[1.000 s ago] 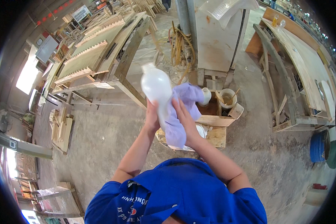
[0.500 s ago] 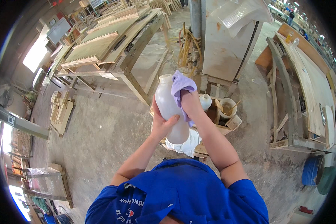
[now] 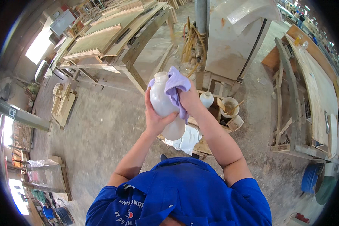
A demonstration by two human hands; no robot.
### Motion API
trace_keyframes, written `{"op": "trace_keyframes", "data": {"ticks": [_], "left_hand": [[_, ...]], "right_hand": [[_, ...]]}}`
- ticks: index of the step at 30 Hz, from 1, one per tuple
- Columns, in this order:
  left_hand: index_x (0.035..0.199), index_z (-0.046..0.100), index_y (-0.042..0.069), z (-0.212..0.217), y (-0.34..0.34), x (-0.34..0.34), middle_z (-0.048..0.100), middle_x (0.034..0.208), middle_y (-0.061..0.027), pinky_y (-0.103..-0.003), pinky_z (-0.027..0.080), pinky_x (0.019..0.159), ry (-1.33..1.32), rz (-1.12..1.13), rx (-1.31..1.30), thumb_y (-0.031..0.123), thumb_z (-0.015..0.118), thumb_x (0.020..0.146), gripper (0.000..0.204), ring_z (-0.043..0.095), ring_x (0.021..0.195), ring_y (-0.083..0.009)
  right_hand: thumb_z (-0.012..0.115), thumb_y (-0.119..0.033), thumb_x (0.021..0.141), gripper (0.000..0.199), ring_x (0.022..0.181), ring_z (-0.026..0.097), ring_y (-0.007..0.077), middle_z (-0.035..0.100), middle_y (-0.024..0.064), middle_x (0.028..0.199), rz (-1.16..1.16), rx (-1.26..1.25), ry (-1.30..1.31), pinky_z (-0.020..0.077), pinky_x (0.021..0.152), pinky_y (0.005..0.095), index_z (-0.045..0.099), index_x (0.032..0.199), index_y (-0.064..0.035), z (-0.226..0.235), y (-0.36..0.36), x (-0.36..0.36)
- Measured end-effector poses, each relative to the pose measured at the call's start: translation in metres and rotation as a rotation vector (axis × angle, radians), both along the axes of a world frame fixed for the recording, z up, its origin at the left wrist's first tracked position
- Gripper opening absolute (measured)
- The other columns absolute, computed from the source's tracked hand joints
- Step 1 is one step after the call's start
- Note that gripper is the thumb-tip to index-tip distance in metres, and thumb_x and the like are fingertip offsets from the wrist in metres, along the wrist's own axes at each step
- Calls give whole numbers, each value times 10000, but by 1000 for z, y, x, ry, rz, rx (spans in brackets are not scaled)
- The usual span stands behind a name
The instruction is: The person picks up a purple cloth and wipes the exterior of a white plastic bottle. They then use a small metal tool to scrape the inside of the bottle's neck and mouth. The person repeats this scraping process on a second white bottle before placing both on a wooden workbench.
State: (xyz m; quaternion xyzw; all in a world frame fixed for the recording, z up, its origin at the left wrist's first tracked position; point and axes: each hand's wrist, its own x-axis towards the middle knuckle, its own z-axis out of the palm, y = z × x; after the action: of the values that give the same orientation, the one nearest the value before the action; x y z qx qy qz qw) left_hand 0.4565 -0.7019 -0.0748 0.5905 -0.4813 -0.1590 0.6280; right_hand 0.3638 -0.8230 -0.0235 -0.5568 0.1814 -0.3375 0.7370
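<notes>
A tall white bottle [image 3: 162, 101] with a narrow open neck is held upright, slightly tilted, in front of me. My left hand [image 3: 154, 116] wraps round its left side, thumb across the front. My right hand [image 3: 188, 98] grips a lilac cloth [image 3: 176, 83] and presses it to the bottle's upper right side. Part of the cloth also shows left of the neck, so it passes behind the bottle. Some of my right fingers are hidden by the cloth. Below the bottle a white cloth or bag [image 3: 185, 139] lies on a low wooden stand [image 3: 204, 147].
Beyond my right forearm stand a small white bottle [image 3: 206, 99] and a bucket [image 3: 229, 107] with sticks in it. A worktable [image 3: 135, 75] is at the far left, a stained white cabinet [image 3: 229, 45] ahead, a wooden bench [image 3: 309, 86] at right. Yellow hoses [image 3: 192, 41] hang by a post.
Both hands and the bottle have shifted slightly left. The lilac cloth now reaches round behind the neck and shows on its left side.
</notes>
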Motion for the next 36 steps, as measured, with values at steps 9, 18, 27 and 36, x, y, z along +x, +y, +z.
{"op": "trace_keyframes", "data": {"ticks": [9, 18, 27, 36], "left_hand": [[1448, 110, 97, -23, -1, 16, 407, 1338, -143, -423, 455, 973, 217, -146, -141, 167, 851, 594, 1134, 489, 1200, -278], [1418, 202, 107, -49, 9, 29, 440, 1309, -108, -412, 464, 961, 725, -188, 115, 164, 827, 646, 995, 474, 1211, -241], [1389, 237, 86, -21, 8, 6, 448, 1288, -96, -397, 412, 998, 303, -165, 171, 144, 826, 618, 972, 464, 1208, -227], [1437, 220, 22, -21, 16, 48, 462, 1336, -157, -414, 417, 1009, 697, -686, 539, 363, 874, 526, 1172, 484, 1208, -281]], "right_hand": [[478, -77, 913, 236, 886, 626, 173, 654, 81, 1009, 112, 345, 71, 513, 775, 298, 609, 1102, -26, 8, -6, 8], [494, -238, 935, 419, 1147, 535, 258, 546, 146, 1253, -33, 36, -296, 420, 989, 377, 465, 1296, -27, -34, 23, 8], [595, -126, 858, 264, 858, 603, 121, 636, 53, 992, -43, 273, -186, 493, 752, 282, 592, 1102, -23, -49, 11, -6], [638, -94, 831, 331, 976, 585, 142, 615, 66, 1074, 122, -208, -268, 474, 874, 287, 559, 1147, -33, -13, -6, -6]]}}
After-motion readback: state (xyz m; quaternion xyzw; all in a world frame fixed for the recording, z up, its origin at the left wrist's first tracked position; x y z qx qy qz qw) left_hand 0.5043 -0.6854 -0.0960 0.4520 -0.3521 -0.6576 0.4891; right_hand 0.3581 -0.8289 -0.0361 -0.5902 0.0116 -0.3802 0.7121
